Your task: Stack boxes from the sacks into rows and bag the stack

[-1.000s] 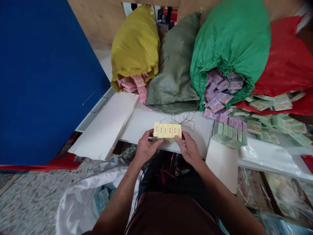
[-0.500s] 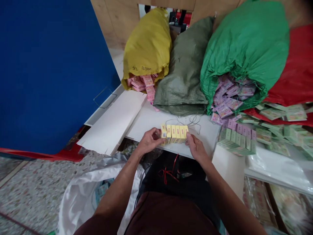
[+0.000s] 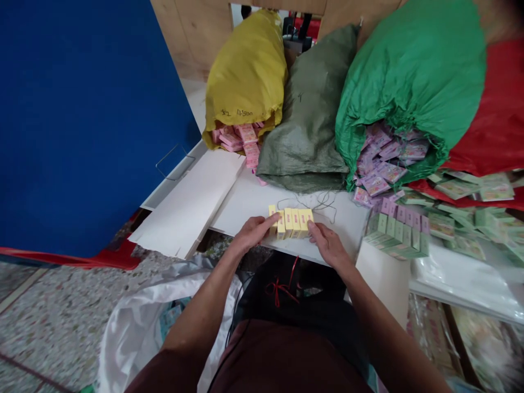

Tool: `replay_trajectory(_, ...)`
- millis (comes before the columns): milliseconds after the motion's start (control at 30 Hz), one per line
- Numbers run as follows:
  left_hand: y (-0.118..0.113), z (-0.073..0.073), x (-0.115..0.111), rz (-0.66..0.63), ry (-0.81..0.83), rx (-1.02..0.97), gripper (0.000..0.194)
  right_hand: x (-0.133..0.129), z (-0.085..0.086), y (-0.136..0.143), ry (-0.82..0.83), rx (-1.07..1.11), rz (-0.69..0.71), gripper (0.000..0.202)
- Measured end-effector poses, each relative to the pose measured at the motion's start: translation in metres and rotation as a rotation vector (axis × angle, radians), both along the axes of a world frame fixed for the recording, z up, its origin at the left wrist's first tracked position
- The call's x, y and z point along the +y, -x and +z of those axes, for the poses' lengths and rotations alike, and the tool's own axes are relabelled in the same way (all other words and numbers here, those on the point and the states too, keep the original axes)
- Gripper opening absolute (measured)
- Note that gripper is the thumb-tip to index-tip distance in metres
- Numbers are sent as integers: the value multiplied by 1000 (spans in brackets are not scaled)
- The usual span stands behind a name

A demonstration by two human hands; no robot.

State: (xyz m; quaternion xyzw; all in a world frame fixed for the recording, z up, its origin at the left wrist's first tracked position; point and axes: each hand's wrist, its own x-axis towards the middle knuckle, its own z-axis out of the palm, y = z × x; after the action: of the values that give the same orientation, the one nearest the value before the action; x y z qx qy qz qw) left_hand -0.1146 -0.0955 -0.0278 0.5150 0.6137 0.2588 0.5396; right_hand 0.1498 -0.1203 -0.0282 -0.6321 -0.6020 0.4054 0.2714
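A short row of small yellow boxes point(image 3: 292, 222) stands upright on the white tabletop point(image 3: 245, 204), right in front of me. At the row's left end my left hand point(image 3: 254, 231) has its fingers on the boxes, the index finger stretched over the top of one. My right hand point(image 3: 325, 239) grips the right end, thumb and fingers pressed on the last box. The boxes at the left sit slightly uneven, with small gaps between some. Thin dark string point(image 3: 323, 201) lies loose just behind the row.
A yellow sack point(image 3: 248, 71) spills pink boxes, a grey-green sack point(image 3: 309, 114) lies beside it, and a green sack point(image 3: 413, 65) spills purple boxes. Stacked green and purple boxes point(image 3: 399, 232) stand at right. A white sack point(image 3: 131, 322) is below left; a blue panel point(image 3: 90, 120) rises at left.
My left index finger has moved from the row's left side onto the top of the boxes. The boxes at the left have shifted apart; my right hand has moved slightly left.
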Motion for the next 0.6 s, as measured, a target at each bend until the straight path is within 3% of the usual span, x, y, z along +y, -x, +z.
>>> replay_trajectory(167,-2,8,-2,-5,-108,55,61,1,10,4,6,-5,25,60)
replay_trajectory(333,8,18,-14,-84,-420,132,44,-6,17,10,-157,111,41,49)
replay_trajectory(467,22,5,-22,-189,-637,347,35,-10,1,7,-164,-6,98,57)
replay_trajectory(600,27,-11,-23,-136,-512,441,53,-6,-20,1,-165,-166,149,72)
